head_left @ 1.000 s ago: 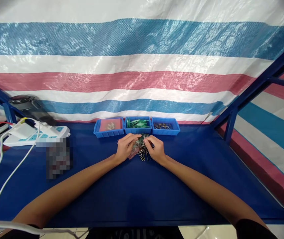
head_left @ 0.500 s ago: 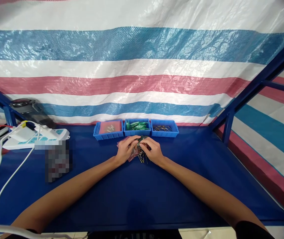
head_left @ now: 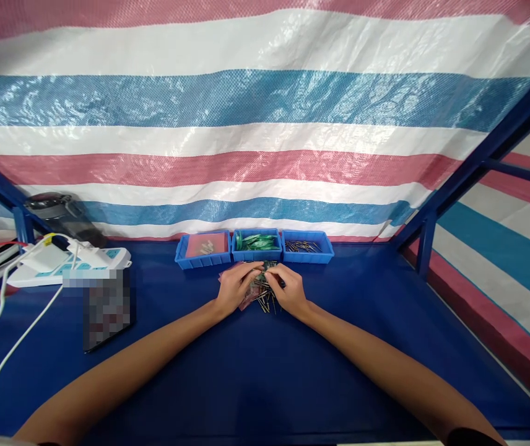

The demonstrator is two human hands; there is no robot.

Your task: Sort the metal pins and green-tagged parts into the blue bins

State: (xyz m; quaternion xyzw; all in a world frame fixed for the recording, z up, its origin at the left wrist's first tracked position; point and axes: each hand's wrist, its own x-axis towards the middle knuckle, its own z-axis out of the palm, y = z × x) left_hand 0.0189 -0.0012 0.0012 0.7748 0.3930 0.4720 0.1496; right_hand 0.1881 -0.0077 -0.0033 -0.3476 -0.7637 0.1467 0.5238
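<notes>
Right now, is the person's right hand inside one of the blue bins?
No, the right hand is by the loose metal pieces, in front of the blue bins.

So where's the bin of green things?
In the head view, the green-filled bin stands centrally, between the left bin and right bin, near the striped sheet, beyond the left hand and right hand.

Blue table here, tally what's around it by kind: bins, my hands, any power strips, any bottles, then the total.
Left bin, middle bin, right bin: 3
Left hand, right hand: 2
Power strip: 1
Bottle: 1
Total: 7
</notes>
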